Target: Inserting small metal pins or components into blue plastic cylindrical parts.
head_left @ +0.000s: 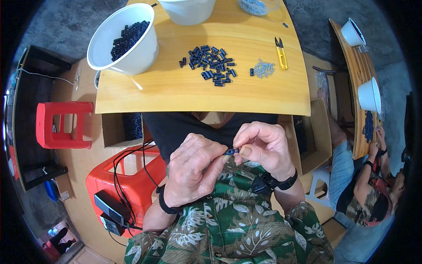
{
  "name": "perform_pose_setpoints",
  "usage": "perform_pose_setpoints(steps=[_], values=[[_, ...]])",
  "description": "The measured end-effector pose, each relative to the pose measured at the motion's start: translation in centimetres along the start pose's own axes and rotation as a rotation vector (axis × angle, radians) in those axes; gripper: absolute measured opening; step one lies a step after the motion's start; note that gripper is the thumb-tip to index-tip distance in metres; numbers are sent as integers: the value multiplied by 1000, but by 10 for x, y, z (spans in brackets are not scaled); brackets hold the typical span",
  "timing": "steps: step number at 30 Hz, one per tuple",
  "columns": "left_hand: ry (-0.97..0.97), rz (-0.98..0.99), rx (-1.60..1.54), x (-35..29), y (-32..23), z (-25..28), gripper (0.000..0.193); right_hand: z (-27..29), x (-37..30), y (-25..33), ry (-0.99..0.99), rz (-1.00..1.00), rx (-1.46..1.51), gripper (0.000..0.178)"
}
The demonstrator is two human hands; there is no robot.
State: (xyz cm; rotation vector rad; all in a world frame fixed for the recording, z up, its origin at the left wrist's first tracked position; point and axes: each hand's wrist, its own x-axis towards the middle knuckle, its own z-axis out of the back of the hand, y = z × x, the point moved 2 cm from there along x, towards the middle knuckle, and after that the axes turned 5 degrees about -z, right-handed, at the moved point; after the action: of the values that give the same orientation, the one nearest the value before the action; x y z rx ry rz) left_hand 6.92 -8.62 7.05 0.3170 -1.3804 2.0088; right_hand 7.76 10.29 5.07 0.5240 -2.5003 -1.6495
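Between my two hands, over my lap, is a small black plastic part (pixel 230 152). My left hand (pixel 196 165) pinches its left end between thumb and forefinger. My right hand (pixel 263 147) is closed at its right end, thumb and forefinger together; whether a smaller piece sits in those fingertips is hidden. Beyond the hands, on the wooden table (pixel 176 99), lies a loose pile of similar black parts (pixel 213 64). To its right is a small heap of silvery screw-like pieces (pixel 264 68), one black part beside it. Yellow-handled thread snips (pixel 281 55) lie further right.
A white tub (pixel 147 53) of black parts stands at the table's left, another white tub (pixel 187 11) behind. Open cardboard boxes (pixel 318 141) sit below the table's front edge. A red stool (pixel 103 176) with cables is at my left. Another person (pixel 367 189) works at a bench on the right.
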Motion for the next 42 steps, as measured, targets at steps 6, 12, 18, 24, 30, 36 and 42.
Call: perform_pose_setpoints(steps=[6, 12, 18, 24, 30, 36, 42], values=[[-6, -49, 71, -2, -3, -1, 31, 0, -1, 2, -11, -24, -44, 8], [-83, -106, 212, 0, -9, -4, 28, -4, 2, 3, -44, -22, -113, 7], [-43, -49, 187, -3, -2, -3, 30, -2, 6, -2, -66, -71, -103, 6], [-14, 41, 122, -6, -3, -1, 27, -9, 2, -1, -94, -153, -82, 8], [-39, -20, 149, -5, -5, 2, 30, -7, 1, -2, -55, -215, -29, 15], [-5, -80, 252, -3, -7, -1, 34, -8, 6, -16, 81, -312, 90, 28], [15, -126, 288, -1, -9, -2, 36, -9, 9, -37, 243, -436, 608, 22]])
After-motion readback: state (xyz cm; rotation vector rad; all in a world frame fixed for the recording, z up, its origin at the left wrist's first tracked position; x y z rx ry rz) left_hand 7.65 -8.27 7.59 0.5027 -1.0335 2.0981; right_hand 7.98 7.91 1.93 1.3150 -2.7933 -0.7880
